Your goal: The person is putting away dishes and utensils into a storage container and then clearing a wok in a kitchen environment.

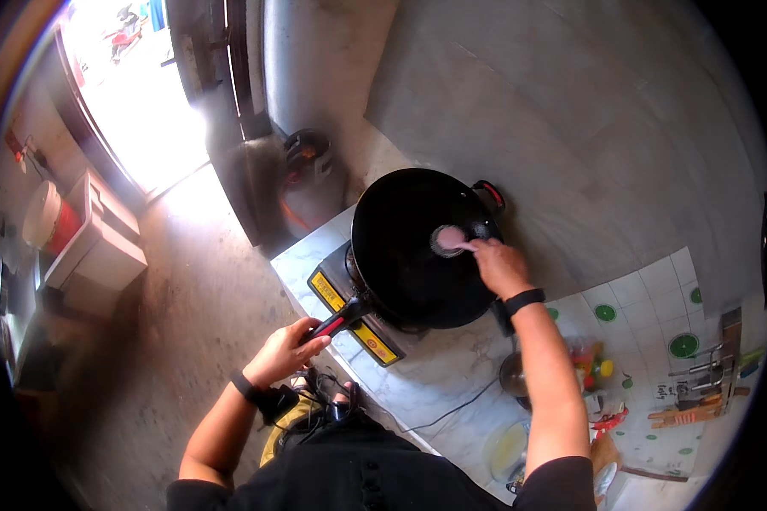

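Note:
A large black wok [415,281] sits on a gas stove [358,319] with yellow panels, on a marble-patterned counter. My left hand [289,352] is closed round the wok's long black and red handle [339,322]. In my right hand [500,265] is the handle of a pink, round-headed scrubbing brush [451,239], its head inside the wok against the inner surface on the right. A small loop handle [489,195] stands out from the wok's far rim.
A gas cylinder [310,188] stands beyond the counter's far left corner. Bottles [597,368] and a clear bowl [508,450] are at the right, below knives and utensils [703,377] on the tiled wall covering. A pale bin [102,239] stands left, near an open doorway.

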Motion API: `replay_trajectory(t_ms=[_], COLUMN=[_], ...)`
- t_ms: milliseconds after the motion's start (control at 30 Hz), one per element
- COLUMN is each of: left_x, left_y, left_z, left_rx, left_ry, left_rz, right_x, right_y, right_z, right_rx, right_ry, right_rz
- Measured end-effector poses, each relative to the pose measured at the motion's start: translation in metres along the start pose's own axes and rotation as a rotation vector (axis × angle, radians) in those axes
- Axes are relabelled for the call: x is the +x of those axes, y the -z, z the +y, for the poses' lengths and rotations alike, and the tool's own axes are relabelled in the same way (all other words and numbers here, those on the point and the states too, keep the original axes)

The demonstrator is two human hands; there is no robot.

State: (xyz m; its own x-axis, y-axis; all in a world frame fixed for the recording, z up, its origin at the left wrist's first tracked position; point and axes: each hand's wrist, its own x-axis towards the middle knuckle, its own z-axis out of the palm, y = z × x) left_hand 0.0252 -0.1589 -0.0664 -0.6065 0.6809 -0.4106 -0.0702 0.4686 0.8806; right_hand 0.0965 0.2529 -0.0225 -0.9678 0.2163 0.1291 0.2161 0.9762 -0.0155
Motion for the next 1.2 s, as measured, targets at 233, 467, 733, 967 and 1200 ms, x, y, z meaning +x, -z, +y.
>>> replay_trajectory(t_ms=[233, 467, 733, 967, 1200], left_x=[0.001, 0.001, 0.003, -0.004, 0.003], left_y=[0.001, -0.001, 0.001, 0.008, 0.005], left_z=[0.003, -0.006, -0.001, 0.002, 0.003], left_rx=[-0.018, 0.045, 0.089, 0.034, -0.057], left_ry=[0.039, -0.064, -0.097, -0.014, -0.039], left_rz=[-0.032, 0.069, 0.027, -0.001, -0.101], right_x=[-0.026, -0.051, 0.006, -0.013, 0.042], right_y=[0.03, 0.026, -0.032, -0.007, -0.051], right_z=[0.021, -0.057, -0.07, -0.053, 0.015], right_rx=[-0.361, 0.766, 0.515, 0.485, 0.925], right_ry=[0.143, -0.207, -0.079, -0.188, -0.729], right_rz=[-0.287, -0.542, -0.037, -0.133, 0.071])
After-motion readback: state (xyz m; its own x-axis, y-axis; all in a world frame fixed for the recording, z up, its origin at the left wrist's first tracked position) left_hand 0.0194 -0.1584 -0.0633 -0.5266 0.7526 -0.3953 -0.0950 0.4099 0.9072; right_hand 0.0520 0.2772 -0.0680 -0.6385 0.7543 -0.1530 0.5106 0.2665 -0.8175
